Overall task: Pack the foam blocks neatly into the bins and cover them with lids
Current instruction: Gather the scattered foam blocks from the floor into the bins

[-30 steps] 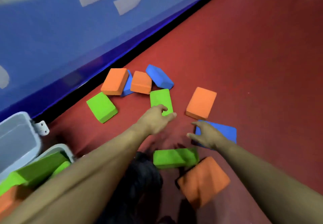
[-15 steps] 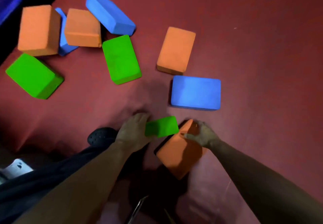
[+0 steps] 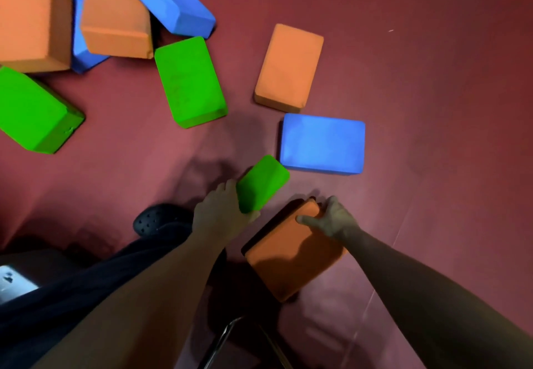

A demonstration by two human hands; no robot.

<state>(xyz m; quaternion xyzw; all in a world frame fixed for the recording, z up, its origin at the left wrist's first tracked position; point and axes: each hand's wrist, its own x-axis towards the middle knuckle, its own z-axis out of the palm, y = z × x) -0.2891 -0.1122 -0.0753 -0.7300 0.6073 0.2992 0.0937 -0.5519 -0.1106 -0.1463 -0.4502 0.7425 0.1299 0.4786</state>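
The step in hand is gathering blocks. The left hand (image 3: pixel 220 214) has its grip clamped on the near end of a small green block (image 3: pixel 262 182), tilted up off the floor. The right hand (image 3: pixel 336 220) presses its grip, fingers spread, onto the far corner of an orange block (image 3: pixel 291 256); whether it is closed around the edge I cannot tell. Just beyond both grips lies a blue block (image 3: pixel 322 143); more blocks lie farther off. Next, both blocks need lifting and carrying to a bin, which is not clearly in view. The surface is a dark red floor (image 3: pixel 432 66), dimly lit.
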